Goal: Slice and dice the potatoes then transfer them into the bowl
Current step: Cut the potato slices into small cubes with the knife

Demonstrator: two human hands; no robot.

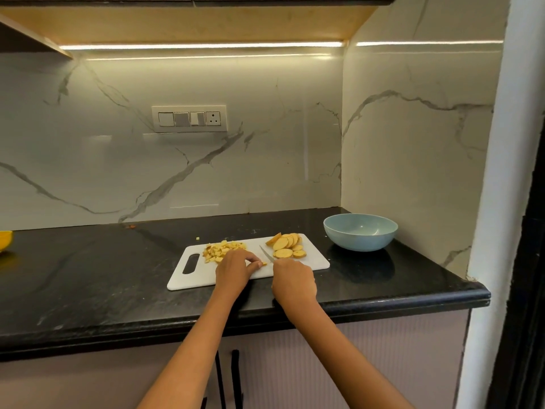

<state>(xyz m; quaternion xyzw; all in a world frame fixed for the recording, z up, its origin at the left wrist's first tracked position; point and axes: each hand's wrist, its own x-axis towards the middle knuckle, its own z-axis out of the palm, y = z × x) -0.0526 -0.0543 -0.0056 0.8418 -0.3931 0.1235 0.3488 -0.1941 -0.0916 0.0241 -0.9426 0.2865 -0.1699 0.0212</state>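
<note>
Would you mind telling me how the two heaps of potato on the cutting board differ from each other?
The diced potato pile is small irregular chunks; the potato slices are whole round discs. The diced pile lies on the handle-slot side of the white cutting board, beyond the left hand; the slices lie toward the blue bowl, overlapping in a leaning row. The knife in the right hand lies between them. Both are yellow, and neither is in the bowl.

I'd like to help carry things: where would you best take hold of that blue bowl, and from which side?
Take the blue bowl by its rim, on the near side facing the counter edge, thumb inside and fingers under the curved outer wall. It sits upright and looks empty, with no handle, so the rim is probably the only good purchase. The wall stands close behind and to its right; the cutting board lies to its left.
</note>
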